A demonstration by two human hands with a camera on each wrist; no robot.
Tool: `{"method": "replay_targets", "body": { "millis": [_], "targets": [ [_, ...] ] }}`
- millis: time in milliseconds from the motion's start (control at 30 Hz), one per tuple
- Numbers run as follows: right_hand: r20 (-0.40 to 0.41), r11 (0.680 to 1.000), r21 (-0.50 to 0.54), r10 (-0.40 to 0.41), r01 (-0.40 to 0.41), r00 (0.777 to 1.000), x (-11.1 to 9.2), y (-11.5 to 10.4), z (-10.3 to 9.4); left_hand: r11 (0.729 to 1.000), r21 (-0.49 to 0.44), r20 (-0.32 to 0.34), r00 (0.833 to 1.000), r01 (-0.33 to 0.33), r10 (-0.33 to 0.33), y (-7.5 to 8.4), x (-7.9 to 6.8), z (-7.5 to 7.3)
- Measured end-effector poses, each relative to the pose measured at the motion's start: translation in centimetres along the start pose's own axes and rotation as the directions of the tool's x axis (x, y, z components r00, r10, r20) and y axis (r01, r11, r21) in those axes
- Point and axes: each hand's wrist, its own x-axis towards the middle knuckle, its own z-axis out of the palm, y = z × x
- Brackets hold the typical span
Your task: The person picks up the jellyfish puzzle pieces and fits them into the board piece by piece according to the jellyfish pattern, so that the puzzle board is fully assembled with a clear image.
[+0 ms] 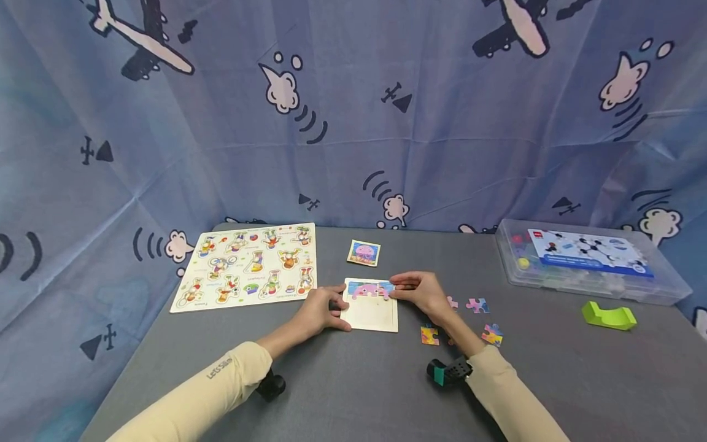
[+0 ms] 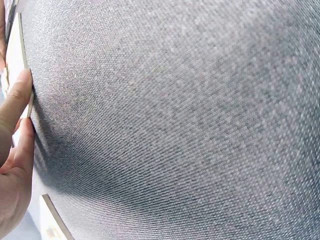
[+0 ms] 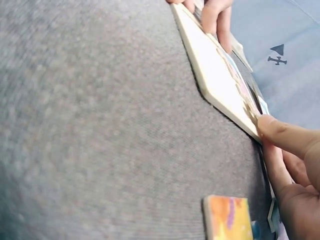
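A square wooden puzzle board [image 1: 369,316] lies on the grey table, with pink and blue puzzle pieces [image 1: 367,290] along its far side. The left hand [image 1: 320,309] grips the board's left edge, its thumb nearer the person. At the far right corner, the right hand [image 1: 422,293] pinches the rightmost puzzle piece [image 3: 252,110], thumb on top and fingers beside the board's edge. That piece looks slightly raised, and the hand partly hides it. Loose puzzle pieces [image 1: 429,335] lie near the right wrist, some behind the forearm.
A small jellyfish picture card [image 1: 363,252] lies beyond the board. To the left is a large illustrated board [image 1: 248,264]. On the right sit a clear plastic case [image 1: 591,261] and a green curved block [image 1: 609,315]. A patterned curtain [image 1: 353,123] hangs behind the table.
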Motion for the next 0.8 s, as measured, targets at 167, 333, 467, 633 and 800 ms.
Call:
{"method": "replay_targets", "body": {
  "millis": [167,333,467,633,800],
  "targets": [
    [-0.002,0.995,-0.103,-0.007,0.007,1.000,0.35,-0.13,0.27,1.000,-0.009,-0.002,1.000,0.001,-0.001,0.02,0.00,-0.08],
    [0.013,0.990,-0.138,-0.011,0.013,1.000,0.47,-0.27,0.22,1.000,-0.018,0.005,1.000,0.013,-0.013,0.16,0.04,-0.09],
    [0.020,0.989,-0.150,-0.017,0.020,1.000,0.40,-0.47,0.09,1.000,-0.011,0.006,1.000,0.021,-0.021,0.17,0.09,-0.04],
    [0.019,0.984,-0.175,-0.030,0.032,0.999,0.52,-0.55,-0.01,1.000,0.002,0.003,1.000,0.012,-0.012,0.03,0.10,0.03],
    [-0.003,0.985,-0.158,-0.064,0.063,0.998,0.83,-0.86,0.17,1.000,0.009,-0.003,1.000,0.001,-0.001,-0.07,0.05,0.05]
  ]
}}
